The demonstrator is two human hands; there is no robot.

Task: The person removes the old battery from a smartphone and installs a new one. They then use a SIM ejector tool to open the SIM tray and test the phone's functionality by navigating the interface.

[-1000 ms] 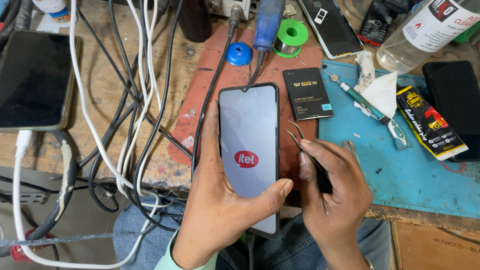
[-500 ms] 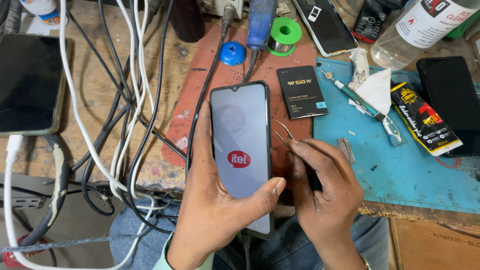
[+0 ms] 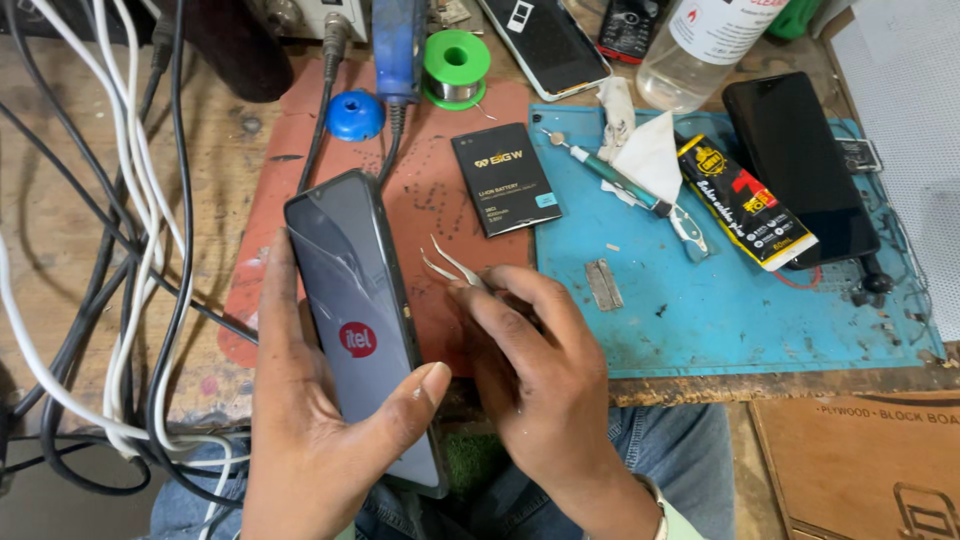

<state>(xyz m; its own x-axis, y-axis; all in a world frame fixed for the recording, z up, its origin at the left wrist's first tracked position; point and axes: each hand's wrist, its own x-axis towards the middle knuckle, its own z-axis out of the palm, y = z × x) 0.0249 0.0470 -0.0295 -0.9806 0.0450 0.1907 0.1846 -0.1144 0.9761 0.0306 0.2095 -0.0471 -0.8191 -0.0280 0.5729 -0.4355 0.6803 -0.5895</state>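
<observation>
Phone (image 3: 358, 330) sits upright in the left hand (image 3: 310, 440), its long axis running from the person's lap up toward the bench, the top end tipped a little left and lying over the edge of the red mat (image 3: 420, 210). Its glass face is glossy and dark, with a round red mark near the middle and pale streaks of glare across the upper half. The thumb wraps over the right edge and the palm cups the left edge, a full, closed hold; the bottom end is hidden behind that thumb and palm.

Just right of the phone, the right hand (image 3: 545, 370) pinches thin metal tweezers (image 3: 452, 264) between bunched fingers. Their two curved tips stick out up-left toward the phone, slightly apart; the rest of the tool is buried in the hand.

Beyond the phone, on the red mat, lies a flat black battery (image 3: 505, 178), rectangular and matte. Farther right of it is a blue mat (image 3: 740, 310), smooth and rubbery, carrying a yellow-and-black tube (image 3: 745, 203). Left of the phone, black and white cables (image 3: 130, 250) snake over worn wood, cut off by the frame.
</observation>
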